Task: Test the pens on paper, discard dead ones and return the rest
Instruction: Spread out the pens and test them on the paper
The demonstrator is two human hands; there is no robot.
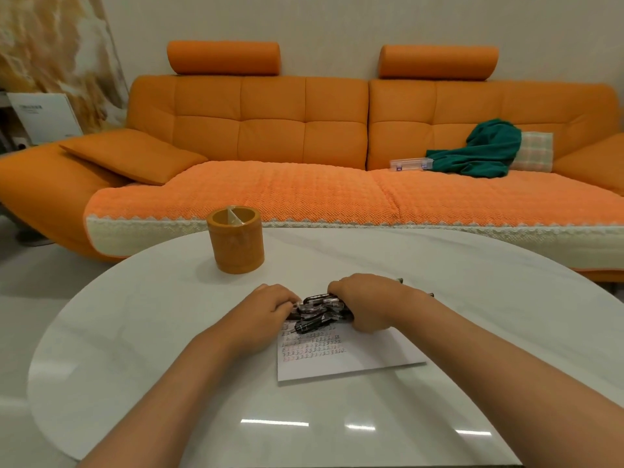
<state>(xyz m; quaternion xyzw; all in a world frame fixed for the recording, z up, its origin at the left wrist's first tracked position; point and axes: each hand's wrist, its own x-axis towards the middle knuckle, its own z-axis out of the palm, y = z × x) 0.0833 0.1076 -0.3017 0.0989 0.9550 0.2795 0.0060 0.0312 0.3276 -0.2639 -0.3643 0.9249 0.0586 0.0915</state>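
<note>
Orange pen holder point(235, 244), dark pens point(317, 310), white table point(135, 315), orange sofa point(270, 130).

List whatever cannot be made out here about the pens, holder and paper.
Head view only.
pens: their number, covered by the left hand and right hand that grip them.
pen holder: its contents, behind its own wall.
paper: its marks, too small to read; far edge under the pens.
</note>
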